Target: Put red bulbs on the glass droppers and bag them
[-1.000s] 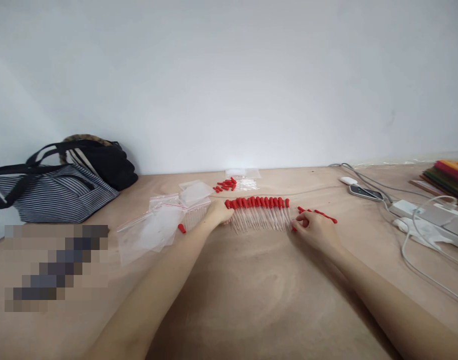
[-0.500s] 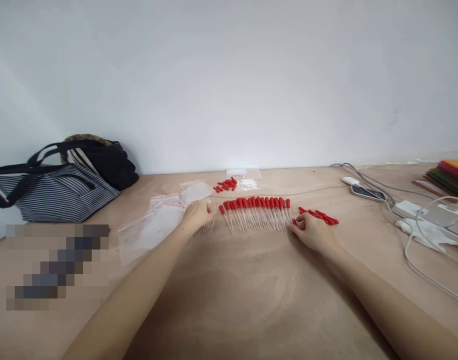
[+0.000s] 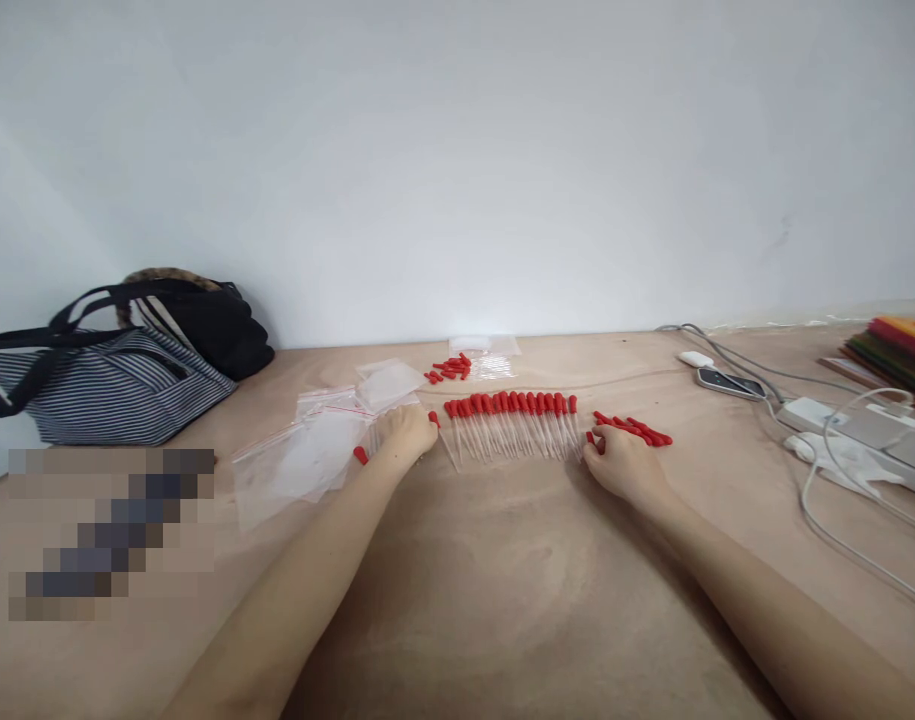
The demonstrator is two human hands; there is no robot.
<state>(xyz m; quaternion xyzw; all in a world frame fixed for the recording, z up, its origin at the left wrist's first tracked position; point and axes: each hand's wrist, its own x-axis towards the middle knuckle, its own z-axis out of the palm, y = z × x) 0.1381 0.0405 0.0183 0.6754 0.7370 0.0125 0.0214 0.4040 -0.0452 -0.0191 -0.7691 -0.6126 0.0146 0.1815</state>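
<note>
A row of droppers (image 3: 513,425), red rubber bulbs on slim clear tubes, lies side by side on the wooden table. At its left end my left hand (image 3: 408,432) is closed, fingertips at the red bulb of the outermost dropper (image 3: 451,452). Clear tubes lie partly hidden under that hand, and another red bulb (image 3: 360,455) shows left of it. My right hand (image 3: 623,460) pinches at the row's right end, with a bit of a red bulb (image 3: 590,437) showing at its fingertips. Behind it lies a small pile of loose red bulbs (image 3: 637,430).
Clear zip bags (image 3: 307,450) lie to the left. More red bulbs (image 3: 449,368) and clear tubes (image 3: 491,368) sit near the wall. A striped bag (image 3: 127,390) stands far left; a power strip (image 3: 869,430) with cables and coloured sheets (image 3: 896,355) are at right.
My left hand has shifted right to the leftmost dropper's bulb, uncovering a red bulb on its left. My right hand has barely moved.
</note>
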